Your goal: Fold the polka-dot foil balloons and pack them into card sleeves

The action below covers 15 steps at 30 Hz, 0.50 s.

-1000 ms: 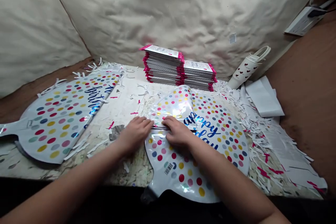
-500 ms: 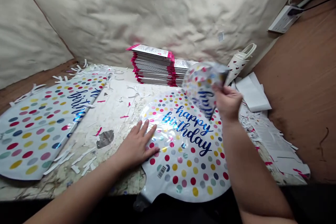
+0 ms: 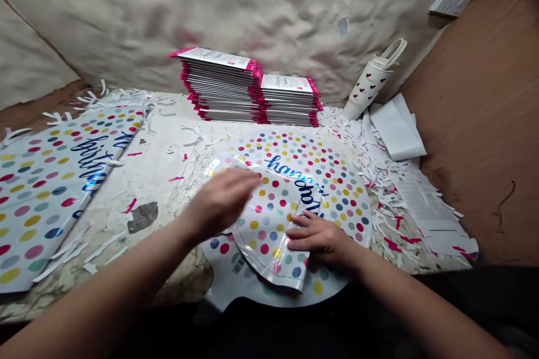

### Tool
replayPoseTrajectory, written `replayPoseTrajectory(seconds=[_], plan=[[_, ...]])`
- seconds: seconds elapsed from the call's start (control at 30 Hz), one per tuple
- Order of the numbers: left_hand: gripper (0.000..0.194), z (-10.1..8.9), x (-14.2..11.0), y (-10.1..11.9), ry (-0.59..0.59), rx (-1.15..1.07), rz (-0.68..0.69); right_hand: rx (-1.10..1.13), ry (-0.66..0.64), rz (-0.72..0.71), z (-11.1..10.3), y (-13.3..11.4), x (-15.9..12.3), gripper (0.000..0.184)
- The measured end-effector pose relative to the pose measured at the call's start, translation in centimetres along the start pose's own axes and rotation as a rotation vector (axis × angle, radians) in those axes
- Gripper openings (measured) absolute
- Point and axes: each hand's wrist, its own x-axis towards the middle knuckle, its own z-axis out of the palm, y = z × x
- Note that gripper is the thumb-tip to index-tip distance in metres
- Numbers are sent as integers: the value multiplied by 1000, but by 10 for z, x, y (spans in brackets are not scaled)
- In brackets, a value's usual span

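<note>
A round foil balloon (image 3: 337, 190) with coloured polka dots and blue "happy birthday" lettering lies flat on the worktop. A folded dotted foil balloon (image 3: 263, 230) sits on top of it. My right hand (image 3: 320, 238) is on the folded balloon's right side, its fingers closed over the edge. My left hand (image 3: 221, 199), blurred by motion, is just above the folded balloon's upper left with its fingers together, holding nothing. Another dotted foil balloon (image 3: 54, 190) lies at the far left.
Two stacks of packaged balloons with pink edges (image 3: 219, 87) stand behind, on a worn white worktop (image 3: 168, 151). White paper shreds (image 3: 379, 174), a white paper pile (image 3: 398, 129) and a heart-patterned paper bag (image 3: 370, 81) lie right. Cloth (image 3: 210, 5) backs the worktop.
My right hand has brought the folded balloon down from the air onto the flat balloon. My left hand has lifted off the flat balloon. The view has shifted slightly.
</note>
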Motion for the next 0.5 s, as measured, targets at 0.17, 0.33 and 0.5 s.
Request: replayPoseTrajectory(seconds=[0.17, 0.33, 0.5], plan=[[52, 80, 40, 34, -607, -130, 178, -119, 121, -100, 3, -7, -13, 30], [60, 101, 38, 48, -643, -102, -75, 6, 196, 15, 7, -22, -36, 33], [58, 76, 9, -10, -707, -74, -177, 562, 323, 794, -14, -7, -18, 31]])
